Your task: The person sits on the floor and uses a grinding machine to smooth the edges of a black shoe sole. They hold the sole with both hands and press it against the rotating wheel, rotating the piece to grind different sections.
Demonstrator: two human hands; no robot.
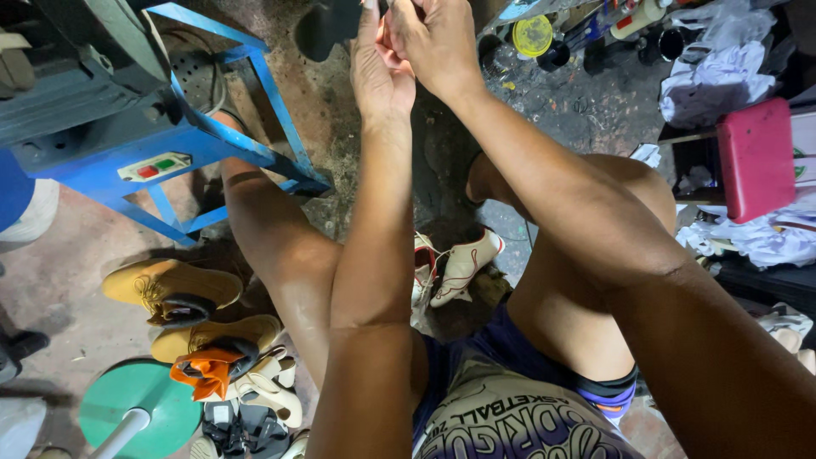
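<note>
Patterned shorts [510, 425] nearest, bare knees beyond. Both forearms stretch to far top edge: left hand [380, 68] and right hand [435, 42] pressed together, fingers pinched on dark black shoe-like piece [327, 25], partly cut off by frame. Blue metal machine stand [212, 127] far left; tan boots [174, 289] on floor near left.

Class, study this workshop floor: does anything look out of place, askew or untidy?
Yes. Shoes lie jumbled on the floor at lower left, crumpled white paper is heaped at upper right, and a white shoe lies tipped between the person's legs.
</note>
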